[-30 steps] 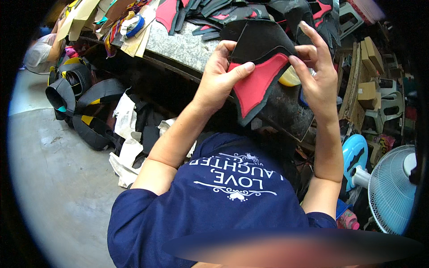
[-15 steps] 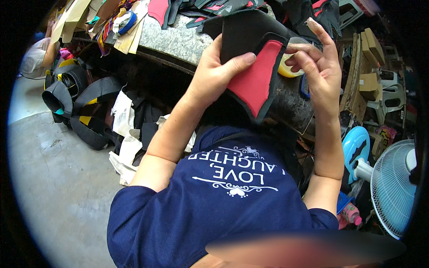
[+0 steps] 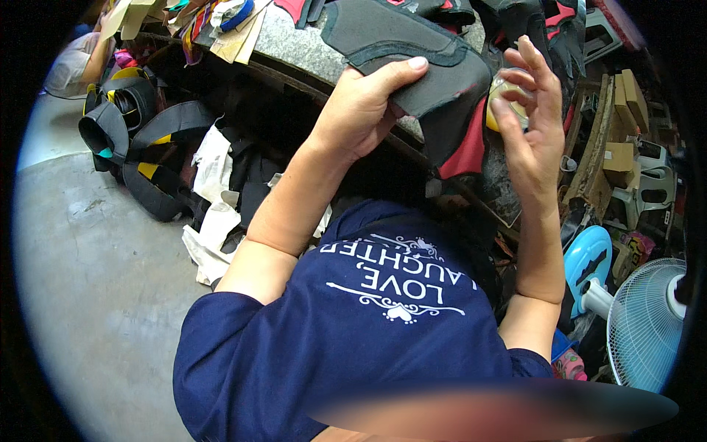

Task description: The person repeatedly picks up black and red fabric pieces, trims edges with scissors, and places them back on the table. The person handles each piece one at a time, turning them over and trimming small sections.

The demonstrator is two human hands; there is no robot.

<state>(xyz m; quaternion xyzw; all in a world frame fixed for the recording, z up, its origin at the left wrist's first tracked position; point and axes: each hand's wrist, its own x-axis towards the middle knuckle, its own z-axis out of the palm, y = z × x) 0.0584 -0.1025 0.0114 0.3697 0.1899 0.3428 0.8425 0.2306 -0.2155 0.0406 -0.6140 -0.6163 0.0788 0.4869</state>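
My left hand (image 3: 359,110) grips a black and red sheet-like piece (image 3: 445,85), the thumb on top of it and the other fingers mostly hidden underneath. The piece looks like padded fabric, with a dark grey face, a black trimmed band and a red part hanging at its lower right. To its right, my right hand (image 3: 536,136) is raised with fingers apart and bent a little; nothing shows in it. Behind those fingers stands a clear cup with yellow contents (image 3: 493,116), partly covered by the hand.
More black and red pieces (image 3: 563,18) lie on the stone-topped bench (image 3: 294,51). Black-and-yellow strap-like pieces (image 3: 173,125) and white scraps (image 3: 213,162) are at the left. A blue-and-white fan (image 3: 648,324) and cardboard boxes (image 3: 622,163) stand at the right.
My left hand has turned the piece, so its dark grey side faces up and the red part hangs lower right. My right hand's fingers have spread from a closer curl.
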